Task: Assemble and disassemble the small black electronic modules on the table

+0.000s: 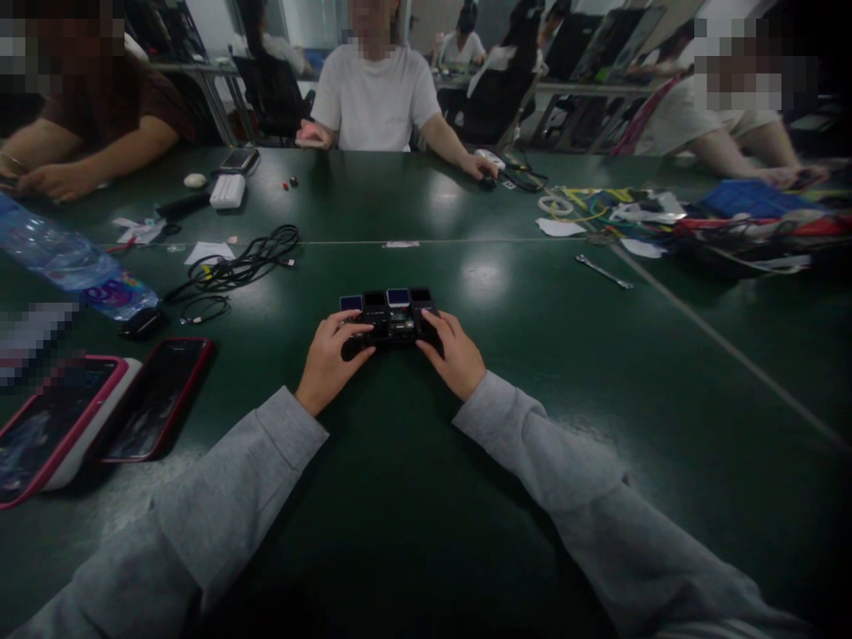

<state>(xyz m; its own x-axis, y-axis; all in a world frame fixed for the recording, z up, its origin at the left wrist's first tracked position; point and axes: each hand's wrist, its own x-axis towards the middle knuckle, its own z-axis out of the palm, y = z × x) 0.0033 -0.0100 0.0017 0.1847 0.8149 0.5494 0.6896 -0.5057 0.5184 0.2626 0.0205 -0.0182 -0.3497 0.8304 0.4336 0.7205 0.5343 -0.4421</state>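
A small black electronic device [401, 328] lies on the dark green table [413, 497] in front of me. Several small square panels, two of them bluish, run along its far edge, and its middle shows tiny parts too small to name. My left hand [333, 355] grips its left end, thumb at the near side and fingers over the top. At the opposite end, my right hand [456, 351] holds it the same way, with fingers curled and thumb along the near edge. Parts of both ends are hidden under my fingers.
Left of my arm lie two phones, a red-edged one [163, 399] and a pink-cased one [59, 430], near a plastic bottle [73, 257]. Black cables [253, 262] are coiled beyond. A wrench [603, 272] and a wire heap [732, 222] lie right. People sit across.
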